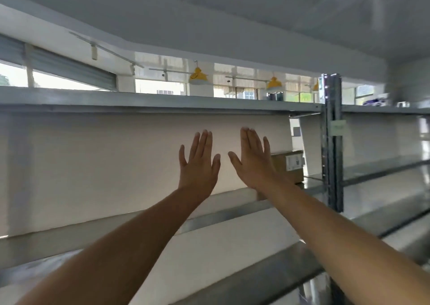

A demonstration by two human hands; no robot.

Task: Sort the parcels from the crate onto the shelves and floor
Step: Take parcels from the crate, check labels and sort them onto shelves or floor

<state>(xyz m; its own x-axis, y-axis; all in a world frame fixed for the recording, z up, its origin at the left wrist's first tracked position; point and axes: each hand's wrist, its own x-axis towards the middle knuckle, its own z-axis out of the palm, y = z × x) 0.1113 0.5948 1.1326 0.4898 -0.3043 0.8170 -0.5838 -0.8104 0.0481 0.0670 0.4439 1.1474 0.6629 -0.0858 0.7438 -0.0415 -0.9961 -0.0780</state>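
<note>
A large white flat parcel [116,165] stands on edge on an upper metal shelf [221,214], filling most of the bay. My left hand [197,165] and my right hand [253,163] are side by side, fingers straight and pointing up, palms flat against the parcel's face. A brown cardboard box [289,165] with a white label sits on the same shelf to the right, partly hidden behind my right hand. The crate is out of view.
A top shelf [162,102] runs just above the white parcel. A steel upright post [332,142] divides this bay from another shelf bay [384,165] on the right. Lower shelf edges [267,274] cross under my forearms. Yellow hanging lamps [197,75] and windows show behind.
</note>
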